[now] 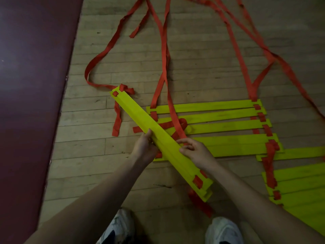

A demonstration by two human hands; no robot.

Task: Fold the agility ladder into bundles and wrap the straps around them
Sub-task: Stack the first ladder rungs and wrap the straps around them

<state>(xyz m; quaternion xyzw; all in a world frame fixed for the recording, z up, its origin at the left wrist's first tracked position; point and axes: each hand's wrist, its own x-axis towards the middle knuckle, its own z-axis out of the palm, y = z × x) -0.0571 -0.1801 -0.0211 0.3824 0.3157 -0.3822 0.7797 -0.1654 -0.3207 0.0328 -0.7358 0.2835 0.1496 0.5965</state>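
A bundle of stacked yellow rungs (139, 114) runs diagonally from upper left to lower right, held above the floor. My left hand (145, 149) grips its left edge near the middle. My right hand (194, 151) grips the right edge, thumb on top, fingers curled around a red strap (177, 127) there. Red strap ends hang from both ends of the bundle. Several more yellow rungs (219, 125) lie flat on the floor beneath and to the right, joined by red straps. Long loose red straps (164, 50) trail away across the floor toward the top.
The floor is pale wooden boards (202, 50). A dark maroon mat (33, 85) covers the left side. More yellow rungs (302, 184) lie piled at the lower right. My two white shoes (223, 229) show at the bottom edge.
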